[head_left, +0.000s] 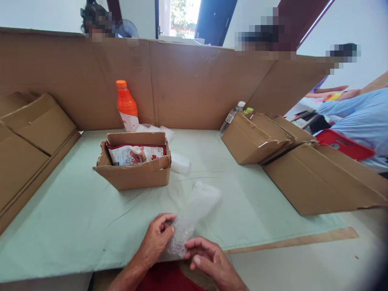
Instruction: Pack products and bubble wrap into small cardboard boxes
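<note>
Both my hands hold a rolled piece of clear bubble wrap at the near edge of the pale green table. My left hand pinches its lower end from the left, fingers curled. My right hand grips the same end from the right. The roll points up and away toward the table's middle. Beyond it stands a small open cardboard box with a red and white printed packet inside.
An orange bottle and crumpled plastic stand behind the box. Flattened cardboard boxes and a clear water bottle lie at right, more cardboard at left. A cardboard wall rings the table. Another person in blue is at far right.
</note>
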Demonstrator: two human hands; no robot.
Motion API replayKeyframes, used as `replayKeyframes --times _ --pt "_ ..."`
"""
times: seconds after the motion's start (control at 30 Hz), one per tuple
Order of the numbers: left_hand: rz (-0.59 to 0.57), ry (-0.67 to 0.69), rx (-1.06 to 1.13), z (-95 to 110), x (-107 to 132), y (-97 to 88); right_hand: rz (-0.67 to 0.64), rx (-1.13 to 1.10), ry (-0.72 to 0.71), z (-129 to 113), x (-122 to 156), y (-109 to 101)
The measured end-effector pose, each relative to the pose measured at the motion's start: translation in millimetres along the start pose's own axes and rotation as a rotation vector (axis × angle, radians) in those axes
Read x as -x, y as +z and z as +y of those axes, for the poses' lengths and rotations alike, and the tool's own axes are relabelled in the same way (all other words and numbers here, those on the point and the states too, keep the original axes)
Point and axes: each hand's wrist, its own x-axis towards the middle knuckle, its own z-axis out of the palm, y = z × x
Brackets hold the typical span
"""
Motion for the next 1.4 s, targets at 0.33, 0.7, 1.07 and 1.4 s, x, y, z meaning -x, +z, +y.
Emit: replayKeyframes --times 0.33,0.7,1.07,1.4 --pt "0.225 0.162 -0.066 2 -8 -20.8 0.208 1.013 -0.316 -121 -71 -54" --pt "0.183 0.187 -0.169 -24 -12 -24.2 0.392 1.493 -0.472 -175 -270 -52" --pt "0.228 0.153 -0.159 -24 -17 -25.1 0.356 1.178 -0.85 -237 -335 -12" --pt "0.171 0.124 -0.174 -6 3 -26.7 0.341 1.509 -0.423 -70 -130 -116"
